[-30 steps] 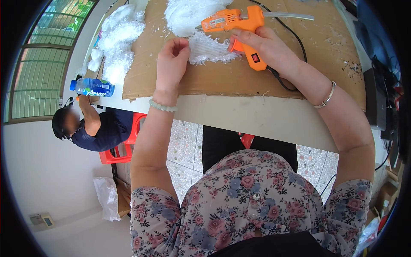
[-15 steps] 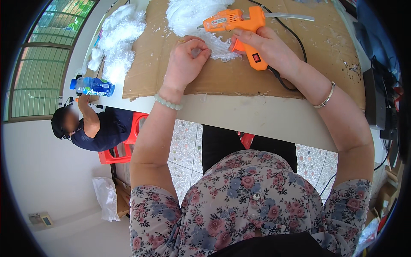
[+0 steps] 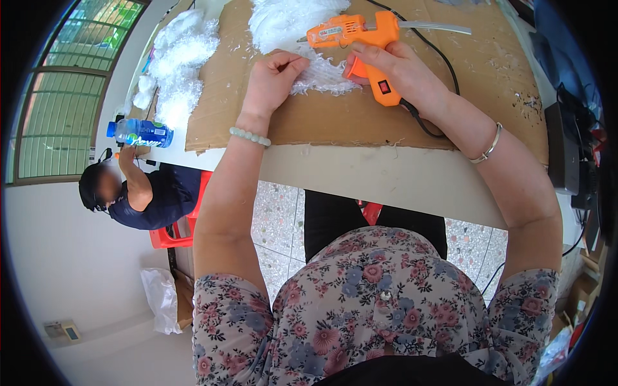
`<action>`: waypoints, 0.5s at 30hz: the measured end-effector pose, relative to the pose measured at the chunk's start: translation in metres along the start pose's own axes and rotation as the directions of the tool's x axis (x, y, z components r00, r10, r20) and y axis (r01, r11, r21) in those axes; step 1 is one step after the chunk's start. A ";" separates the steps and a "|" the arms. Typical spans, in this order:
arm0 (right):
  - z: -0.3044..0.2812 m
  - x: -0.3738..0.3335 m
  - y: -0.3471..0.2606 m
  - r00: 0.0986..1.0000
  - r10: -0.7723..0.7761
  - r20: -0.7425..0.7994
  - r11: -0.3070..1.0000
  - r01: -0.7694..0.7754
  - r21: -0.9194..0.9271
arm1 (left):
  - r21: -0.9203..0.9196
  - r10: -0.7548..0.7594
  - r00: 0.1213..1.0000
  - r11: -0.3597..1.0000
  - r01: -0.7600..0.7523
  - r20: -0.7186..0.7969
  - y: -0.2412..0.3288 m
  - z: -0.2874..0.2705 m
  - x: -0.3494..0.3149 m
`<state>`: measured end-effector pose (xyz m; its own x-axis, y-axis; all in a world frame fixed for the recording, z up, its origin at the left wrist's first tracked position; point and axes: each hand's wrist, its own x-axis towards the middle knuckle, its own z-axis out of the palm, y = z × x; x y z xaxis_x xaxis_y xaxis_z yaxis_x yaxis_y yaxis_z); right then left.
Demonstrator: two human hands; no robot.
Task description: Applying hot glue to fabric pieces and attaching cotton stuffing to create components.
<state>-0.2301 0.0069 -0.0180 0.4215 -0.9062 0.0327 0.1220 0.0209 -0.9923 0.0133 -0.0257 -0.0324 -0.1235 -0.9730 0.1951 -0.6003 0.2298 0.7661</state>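
Observation:
My right hand (image 3: 400, 66) is wrapped around the handle of an orange glue gun (image 3: 384, 38), fingers at its trigger. A clear glue stick (image 3: 438, 26) juts from the gun's back, and its nozzle points left over white fluffy material (image 3: 283, 26). My left hand (image 3: 277, 78) is closed, thumb and index finger pinched together at the left edge of a white mesh-like piece (image 3: 327, 76). Whatever lies in that pinch is too small or hidden to make out. Cardboard (image 3: 238, 119) lies under all of this.
More white fluff (image 3: 183, 71) is heaped at the left, with a blue-labelled bottle (image 3: 143, 132) in front. The gun's black cable (image 3: 454, 71) curves over the cardboard. A dark box (image 3: 562, 151) stands at the right edge. Another person (image 3: 164, 190) sits at the far left on a red stool (image 3: 170, 238).
My left hand has shifted slightly up and left, showing more of the white mesh piece. The glue gun has stayed nearly in place in my right hand.

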 end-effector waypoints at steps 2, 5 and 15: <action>-0.004 0.003 0.003 0.999 0.042 0.000 0.999 -0.042 0.019 | -0.118 -0.023 0.997 0.993 0.014 -0.076 0.002 0.000 -0.002; -0.005 0.006 0.009 0.997 -0.010 -0.077 0.989 0.021 0.148 | -0.217 -0.041 0.956 0.976 -0.024 -0.291 0.009 -0.004 -0.016; -0.004 0.006 0.007 0.992 -0.002 -0.129 0.963 0.037 0.267 | 0.340 0.434 0.893 0.863 -0.373 -0.121 0.039 0.006 -0.081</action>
<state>-0.2300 -0.0005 -0.0254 0.3015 -0.9533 0.0194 0.3726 0.0991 -0.9227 -0.0046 0.0621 -0.0220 -0.2747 -0.7663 0.5808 -0.7408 0.5538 0.3802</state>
